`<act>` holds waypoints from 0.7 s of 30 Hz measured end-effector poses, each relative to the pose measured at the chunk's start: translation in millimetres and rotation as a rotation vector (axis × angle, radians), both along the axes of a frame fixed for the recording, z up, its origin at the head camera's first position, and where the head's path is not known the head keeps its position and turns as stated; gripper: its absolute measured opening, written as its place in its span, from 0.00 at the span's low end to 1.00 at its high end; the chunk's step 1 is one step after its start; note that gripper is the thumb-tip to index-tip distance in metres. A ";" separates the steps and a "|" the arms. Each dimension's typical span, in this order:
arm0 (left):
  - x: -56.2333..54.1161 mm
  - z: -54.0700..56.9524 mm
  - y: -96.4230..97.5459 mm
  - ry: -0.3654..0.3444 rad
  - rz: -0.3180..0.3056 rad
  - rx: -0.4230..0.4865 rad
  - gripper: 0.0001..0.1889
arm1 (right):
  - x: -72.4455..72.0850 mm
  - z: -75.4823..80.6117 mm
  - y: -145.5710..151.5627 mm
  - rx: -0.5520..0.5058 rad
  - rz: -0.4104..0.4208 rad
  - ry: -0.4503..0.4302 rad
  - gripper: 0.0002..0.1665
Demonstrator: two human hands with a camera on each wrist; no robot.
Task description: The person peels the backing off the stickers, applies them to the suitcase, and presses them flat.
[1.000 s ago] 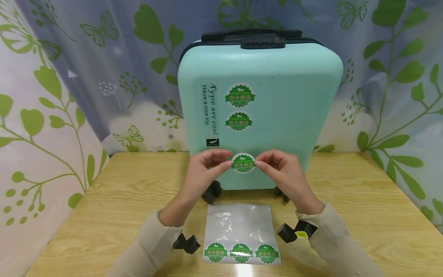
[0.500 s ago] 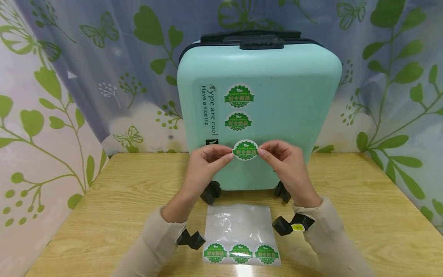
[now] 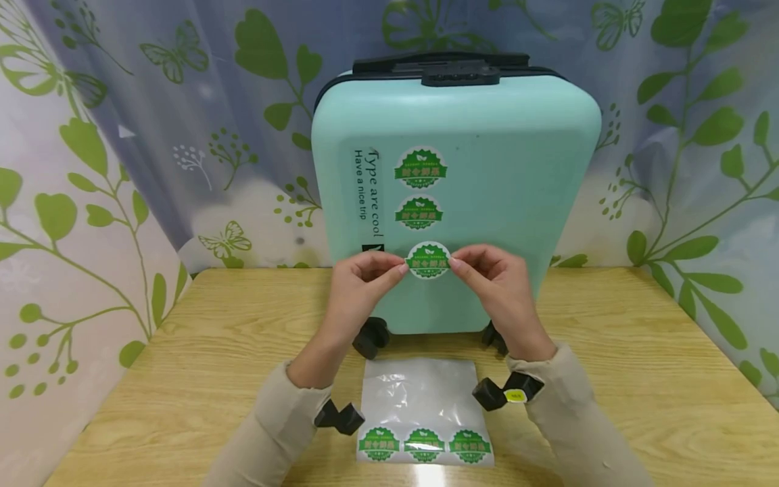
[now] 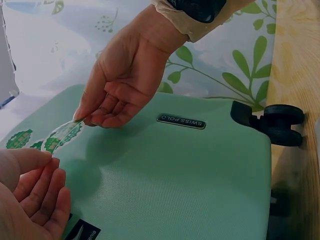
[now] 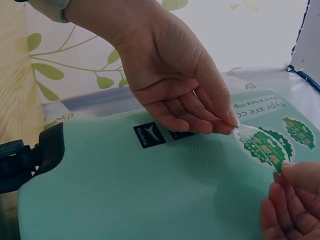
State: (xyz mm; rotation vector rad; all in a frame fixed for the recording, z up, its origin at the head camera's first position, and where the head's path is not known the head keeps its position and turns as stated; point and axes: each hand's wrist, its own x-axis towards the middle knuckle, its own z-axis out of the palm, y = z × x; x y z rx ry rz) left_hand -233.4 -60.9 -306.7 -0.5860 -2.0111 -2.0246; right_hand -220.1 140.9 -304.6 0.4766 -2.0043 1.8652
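Note:
A round green-and-white sticker (image 3: 428, 260) is stretched between both hands in front of a mint-green suitcase (image 3: 505, 182). My left hand (image 3: 359, 287) pinches its left edge between thumb and forefinger; my right hand (image 3: 499, 287) pinches the right edge the same way. In both wrist views the sticker (image 5: 260, 146) stands out from the suitcase shell, slightly bent. Above it on the suitcase are two like stickers, an upper one (image 3: 420, 168) and a lower one (image 3: 418, 212), in a column beside the printed lettering (image 3: 368, 193).
On the wooden table (image 3: 243, 338) below the suitcase lies a sticker sheet (image 3: 420, 392) with a row of three stickers along its near edge. Black wheels (image 3: 371, 338) support the suitcase. A leaf-patterned curtain (image 3: 243, 135) hangs behind it.
Both hands have raised the held sticker up the suitcase front, closer under the two stuck ones, then shifted it slightly left. The sheet has stayed in place.

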 end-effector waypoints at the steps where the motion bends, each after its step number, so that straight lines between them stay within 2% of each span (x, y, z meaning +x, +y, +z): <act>1: -0.3 -0.2 -0.1 -0.001 0.002 0.004 0.07 | -0.6 0.0 -0.9 -0.004 -0.003 0.002 0.09; 8: 0.2 0.5 1.2 0.029 0.032 0.009 0.05 | -2.4 -0.4 -4.6 0.003 -0.041 0.025 0.09; 17: 0.9 1.9 4.9 0.125 0.142 -0.054 0.03 | -3.9 -1.1 -8.0 0.016 -0.103 0.070 0.10; 21: 1.3 1.3 5.2 0.192 0.207 -0.122 0.03 | -4.6 -1.9 -11.2 0.038 -0.147 0.091 0.11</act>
